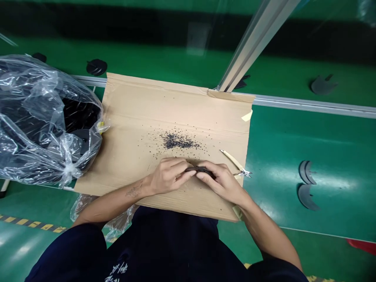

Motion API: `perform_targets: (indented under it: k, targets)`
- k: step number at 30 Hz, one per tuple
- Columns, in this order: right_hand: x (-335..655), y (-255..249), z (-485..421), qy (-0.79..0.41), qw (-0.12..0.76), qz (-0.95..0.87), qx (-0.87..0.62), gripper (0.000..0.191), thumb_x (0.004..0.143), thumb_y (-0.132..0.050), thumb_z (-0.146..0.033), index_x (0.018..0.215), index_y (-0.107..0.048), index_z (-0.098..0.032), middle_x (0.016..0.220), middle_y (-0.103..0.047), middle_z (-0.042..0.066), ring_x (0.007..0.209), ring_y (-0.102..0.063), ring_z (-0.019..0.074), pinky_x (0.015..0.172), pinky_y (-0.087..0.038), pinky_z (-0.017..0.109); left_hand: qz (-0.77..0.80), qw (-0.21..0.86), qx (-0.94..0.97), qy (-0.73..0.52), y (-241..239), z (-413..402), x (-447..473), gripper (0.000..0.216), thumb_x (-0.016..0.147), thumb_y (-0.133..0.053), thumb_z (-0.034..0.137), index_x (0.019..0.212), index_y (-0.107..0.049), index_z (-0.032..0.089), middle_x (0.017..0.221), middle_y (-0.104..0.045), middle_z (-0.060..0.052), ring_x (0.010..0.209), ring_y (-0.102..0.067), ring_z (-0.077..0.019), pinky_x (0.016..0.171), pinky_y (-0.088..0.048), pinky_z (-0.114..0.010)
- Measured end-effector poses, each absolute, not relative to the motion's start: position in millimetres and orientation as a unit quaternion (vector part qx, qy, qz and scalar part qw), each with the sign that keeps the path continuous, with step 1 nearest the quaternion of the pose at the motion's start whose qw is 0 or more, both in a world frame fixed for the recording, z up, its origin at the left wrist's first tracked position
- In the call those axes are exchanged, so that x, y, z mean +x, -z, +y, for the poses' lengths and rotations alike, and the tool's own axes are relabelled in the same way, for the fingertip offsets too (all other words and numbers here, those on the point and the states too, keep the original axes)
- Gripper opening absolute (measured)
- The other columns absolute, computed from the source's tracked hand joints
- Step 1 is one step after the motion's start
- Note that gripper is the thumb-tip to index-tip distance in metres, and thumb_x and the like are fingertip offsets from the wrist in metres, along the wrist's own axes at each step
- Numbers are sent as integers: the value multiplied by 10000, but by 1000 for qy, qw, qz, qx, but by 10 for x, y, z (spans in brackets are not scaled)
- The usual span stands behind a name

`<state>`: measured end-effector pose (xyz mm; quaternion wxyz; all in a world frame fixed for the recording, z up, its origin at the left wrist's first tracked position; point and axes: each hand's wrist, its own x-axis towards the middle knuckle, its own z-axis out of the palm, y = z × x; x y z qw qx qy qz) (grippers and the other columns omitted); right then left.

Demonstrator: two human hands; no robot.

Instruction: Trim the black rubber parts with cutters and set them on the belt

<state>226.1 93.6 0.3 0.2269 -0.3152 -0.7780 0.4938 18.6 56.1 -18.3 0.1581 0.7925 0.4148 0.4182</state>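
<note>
Between my two hands is a thin, dark, curved plastic part (201, 169), held above the cardboard sheet (129, 102). My left hand (170, 174) pinches its left end between thumb and fingers. At the other end, my right hand (221, 180) is closed round the part, thumb on the near side. The fingers cover much of its shape. Just beyond the hands lies a scattered heap of small black plastic bits (179, 141). A pair of side cutters (235, 162) with pale yellow handles rests on the cardboard to the right, jaws near its right edge.
A big clear plastic bag (38, 117) full of black parts stands on the left. Several curved black parts (308, 196) lie on the green table (279, 145) at right. A metal post (249, 51) rises behind the cardboard; more dark parts (96, 67) lie beyond the rail.
</note>
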Motion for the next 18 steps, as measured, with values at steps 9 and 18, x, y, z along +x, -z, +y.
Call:
perform_targets:
  k: [9,18]
  targets:
    - [2272,87,917,-386,286,-823,-302,195,1009,-566,-250,1135,-698,-183,1016,-772,86,863,-736,176,767,-595,291,491,491,588,-414,159,539,178,345,963,-614,399,752,-669,131,607,-648,-2,503,-559,-85,481,-433,-186]
    - [2248,59,895,-399,292,-810,-316,213,986,-618,-273,1151,-727,-193,1020,-783,80,853,-743,180,766,-617,301,492,572,503,-421,116,584,168,440,903,-682,490,655,-644,128,538,-592,15,462,-515,-64,444,-398,-169]
